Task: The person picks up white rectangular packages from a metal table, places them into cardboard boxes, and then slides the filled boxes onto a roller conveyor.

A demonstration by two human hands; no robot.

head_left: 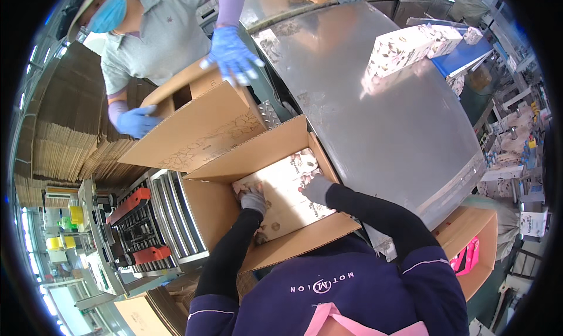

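Note:
An open cardboard box (211,204) stands right in front of me, with white flower-printed packs (284,198) lying in it side by side. Both my hands reach down into the box in light grey gloves. At the packs' left end, my left hand (253,201) has its fingers bent down against them. My right hand (318,189) grips their right side near the box wall, its thumb lying over the top. The undersides of the packs and some of my fingertips are hidden.
Across from me, a co-worker in blue gloves (231,51) handles another open carton (205,127). A metal table (381,125) at right bears more flower-printed packs (399,48). Left are a roller conveyor (179,213) and stacked flat cardboard (64,125). A carton with pink packs (478,242) stands lower right.

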